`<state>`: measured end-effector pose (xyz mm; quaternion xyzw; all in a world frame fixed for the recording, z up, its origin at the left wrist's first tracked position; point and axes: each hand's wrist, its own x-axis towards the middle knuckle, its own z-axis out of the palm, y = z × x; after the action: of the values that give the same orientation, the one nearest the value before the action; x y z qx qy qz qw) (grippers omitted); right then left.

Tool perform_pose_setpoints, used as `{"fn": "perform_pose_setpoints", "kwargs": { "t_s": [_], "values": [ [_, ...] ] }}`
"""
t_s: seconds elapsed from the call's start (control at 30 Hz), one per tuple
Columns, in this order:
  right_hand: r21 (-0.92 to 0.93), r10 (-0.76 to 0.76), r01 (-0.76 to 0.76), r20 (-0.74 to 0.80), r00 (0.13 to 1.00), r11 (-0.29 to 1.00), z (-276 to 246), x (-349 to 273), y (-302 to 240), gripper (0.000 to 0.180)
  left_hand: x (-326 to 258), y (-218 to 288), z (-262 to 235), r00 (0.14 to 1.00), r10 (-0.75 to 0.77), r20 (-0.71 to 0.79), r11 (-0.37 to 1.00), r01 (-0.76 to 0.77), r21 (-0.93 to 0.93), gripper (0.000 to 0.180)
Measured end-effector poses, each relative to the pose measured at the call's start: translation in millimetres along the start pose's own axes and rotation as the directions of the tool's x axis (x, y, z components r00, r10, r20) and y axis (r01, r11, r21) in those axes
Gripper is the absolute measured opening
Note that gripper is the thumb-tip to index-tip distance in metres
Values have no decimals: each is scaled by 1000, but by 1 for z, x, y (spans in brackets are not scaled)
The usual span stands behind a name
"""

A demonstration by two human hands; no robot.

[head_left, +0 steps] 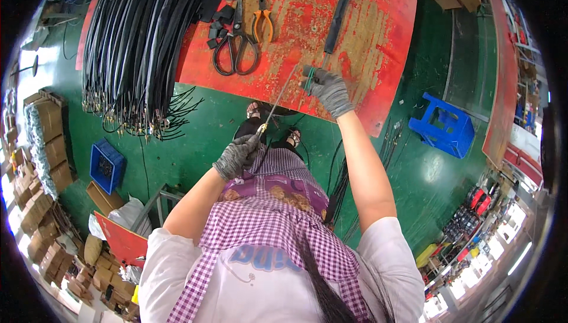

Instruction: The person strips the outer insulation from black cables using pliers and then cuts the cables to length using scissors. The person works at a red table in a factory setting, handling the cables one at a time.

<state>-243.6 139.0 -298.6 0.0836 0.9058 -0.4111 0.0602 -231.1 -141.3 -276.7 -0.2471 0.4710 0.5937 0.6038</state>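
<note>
My left hand (pixel 238 156), in a grey knit glove, is closed around one end of a thin grey rod-like cable (pixel 278 99) with a brass-coloured fitting beside the fingers. The cable slants up and away toward the table's near edge. My right hand (pixel 329 92), also gloved, is over that edge with its fingers drawn together around something; a green band or cord (pixel 309 79) shows at the fingertips. Just beyond it lies a long black sleeve (pixel 341 18), a thin grey piece emerging from its near end. What the right fingers hold is partly hidden.
Black-handled scissors (pixel 236 47), orange-handled pliers (pixel 262 18) and small black pieces (pixel 218 30) lie on the worn red table (pixel 296 3). A thick bundle of black sleeved cables (pixel 136 39) hangs over its left edge. A blue stool (pixel 442 126) and a blue crate (pixel 107 166) stand on the floor.
</note>
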Motion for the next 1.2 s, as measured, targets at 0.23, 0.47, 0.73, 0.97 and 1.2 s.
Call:
{"fn": "perform_pose_setpoints", "kwargs": {
  "t_s": [0.23, 0.47, 0.73, 0.97, 1.2],
  "values": [
    [637, 220, -257, 138, 966, 727, 12, 11, -1, 36, 2, -5, -11, 1000, -14, 3, 998, 14, 65, 19],
    [548, 35, -407, 566, 824, 731, -6, 12, -19, 34, 14, -3, -10, 960, 194, 203, 893, -258, 370, 20],
    [189, 76, -200, 518, 852, 961, -7, -12, -33, 27, 47, 55, 66, 993, 47, 111, 934, -83, 348, 21],
    [-67, 164, -155, 165, 973, 986, -37, -78, -46, 20, 28, 51, 105, 923, 238, 303, 687, -380, 620, 26],
    [889, 265, -251, 155, 952, 384, -44, -163, -64, 20, 28, -2, 122, 791, 234, 565, 681, -548, 486, 31]
  ]
}}
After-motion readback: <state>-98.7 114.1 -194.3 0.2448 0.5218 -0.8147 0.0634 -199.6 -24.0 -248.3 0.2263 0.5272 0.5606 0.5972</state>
